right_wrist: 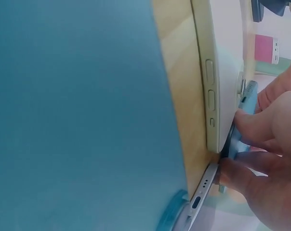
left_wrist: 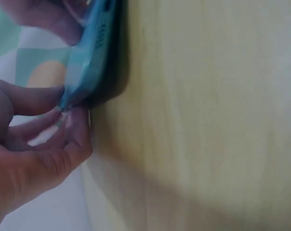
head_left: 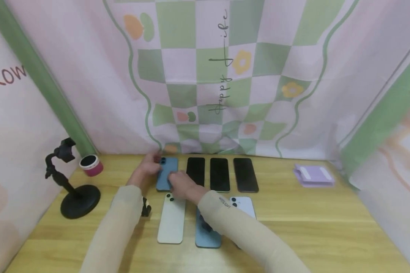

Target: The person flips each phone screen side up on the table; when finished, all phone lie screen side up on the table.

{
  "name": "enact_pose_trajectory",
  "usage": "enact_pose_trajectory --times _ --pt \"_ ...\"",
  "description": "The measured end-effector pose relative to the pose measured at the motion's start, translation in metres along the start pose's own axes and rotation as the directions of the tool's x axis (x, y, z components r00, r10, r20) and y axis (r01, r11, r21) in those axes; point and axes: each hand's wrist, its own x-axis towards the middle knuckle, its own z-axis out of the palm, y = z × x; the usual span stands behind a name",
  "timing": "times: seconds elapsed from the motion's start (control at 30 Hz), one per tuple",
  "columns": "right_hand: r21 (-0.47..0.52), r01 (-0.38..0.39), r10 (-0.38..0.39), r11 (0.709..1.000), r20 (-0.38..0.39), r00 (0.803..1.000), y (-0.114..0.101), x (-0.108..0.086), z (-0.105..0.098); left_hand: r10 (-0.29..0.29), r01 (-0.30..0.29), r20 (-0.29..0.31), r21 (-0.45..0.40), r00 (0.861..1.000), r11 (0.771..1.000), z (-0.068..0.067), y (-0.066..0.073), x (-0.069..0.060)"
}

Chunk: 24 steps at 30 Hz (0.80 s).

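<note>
Pinching the blue phone between left fingers and right fingers, apply light, even pressure, square its edges to the black phone just right of both, and stay clear of the white phone on their near side.

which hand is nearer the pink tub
Left. The left hand is right of the pink tub, at the left edge of the far blue phone; the right hand is farther right, at that phone's right edge.
</note>
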Motion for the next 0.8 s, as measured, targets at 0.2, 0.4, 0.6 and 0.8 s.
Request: enact_pose_trajectory --times 0.2,0.4,0.6,0.8 --pt "0.015 -0.035 0.035 0.999 0.011 0.999 -0.002 -0.001 0.001 -0.043 0.049 -0.074 0.082 0.996 0.995 0.008 0.008 -0.007" --pt "0.126 -0.037 0.032 0.991 0.037 0.999 0.002 -0.005 -0.002 -0.069 0.089 -0.126 0.160 0.990 0.983 0.006 0.020 -0.007" --pt "0.412 -0.056 0.073 0.909 -0.026 0.997 0.017 -0.014 -0.010 -0.062 0.120 -0.195 0.303 0.979 0.945 -0.001 0.023 0.007" --pt "0.662 -0.143 0.203 0.736 -0.013 0.979 0.023 -0.021 -0.016 -0.087 0.169 -0.210 0.412 0.974 0.895 -0.003 0.042 0.007"
